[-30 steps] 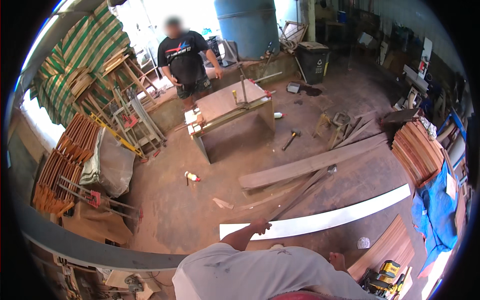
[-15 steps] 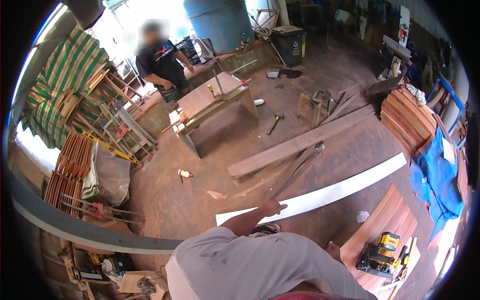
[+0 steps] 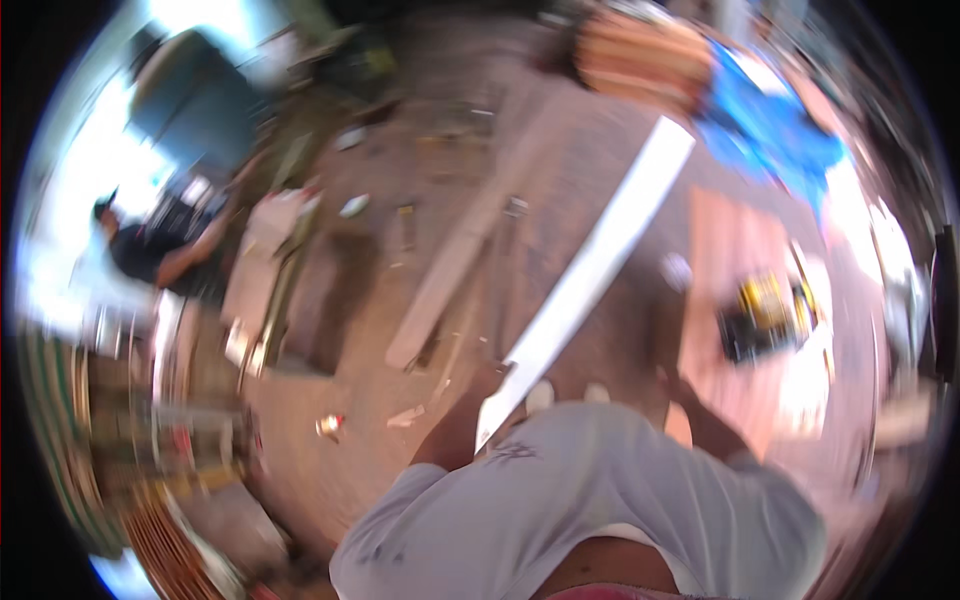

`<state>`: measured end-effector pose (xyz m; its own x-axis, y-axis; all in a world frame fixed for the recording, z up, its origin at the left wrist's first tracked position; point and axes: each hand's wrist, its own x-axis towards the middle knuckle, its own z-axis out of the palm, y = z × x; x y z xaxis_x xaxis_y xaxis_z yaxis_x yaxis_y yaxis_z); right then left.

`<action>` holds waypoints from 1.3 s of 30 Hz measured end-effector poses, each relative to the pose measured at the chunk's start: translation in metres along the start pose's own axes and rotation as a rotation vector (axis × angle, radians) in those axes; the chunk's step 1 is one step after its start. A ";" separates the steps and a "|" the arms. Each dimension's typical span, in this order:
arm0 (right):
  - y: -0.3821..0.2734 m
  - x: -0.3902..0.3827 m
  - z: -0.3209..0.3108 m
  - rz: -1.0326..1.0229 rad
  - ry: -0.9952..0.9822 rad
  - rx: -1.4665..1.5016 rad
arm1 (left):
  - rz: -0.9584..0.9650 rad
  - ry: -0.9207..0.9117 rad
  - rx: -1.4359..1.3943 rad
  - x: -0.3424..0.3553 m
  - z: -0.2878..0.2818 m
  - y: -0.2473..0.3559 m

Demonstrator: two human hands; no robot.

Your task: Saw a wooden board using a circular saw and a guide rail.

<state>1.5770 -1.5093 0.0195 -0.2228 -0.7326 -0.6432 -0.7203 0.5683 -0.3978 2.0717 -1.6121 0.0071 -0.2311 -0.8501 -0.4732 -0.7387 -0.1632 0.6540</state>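
Standing toward the left rim, a co-worker in a dark top is beside a reddish-topped worktop, with a big blue tank behind them. Some white pieces sit at the worktop's near end. Next along, a small red-and-white bottle lies on the floor, and beyond it a long brown plank runs away at a slant.

Just right of that plank, the person's left hand meets the left edge of a long white strip near its closer end; the blur (strong across the whole view) means one cannot tell whether its grip pinches the strip or only rests against it. The strip slants from in front of the pale shirt up and to the right, its far end toward a stack of reddish-brown boards. Farther right, the right hand is by the left edge of a reddish wooden board; its grip is too smeared to tell as spread or pressed together. On that board sits a black-and-yellow power tool, and beyond it, to the upper right, is a crumpled blue tarp
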 end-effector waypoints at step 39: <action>0.255 -0.137 0.177 0.460 0.364 0.922 | 0.174 -0.634 0.636 -0.078 0.144 0.212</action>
<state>1.5396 -1.1974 -0.1094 -0.6351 -0.3590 -0.6840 0.2169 0.7669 -0.6040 1.8422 -1.5079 0.0976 -0.5373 -0.3721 -0.7569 -0.8272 0.4077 0.3867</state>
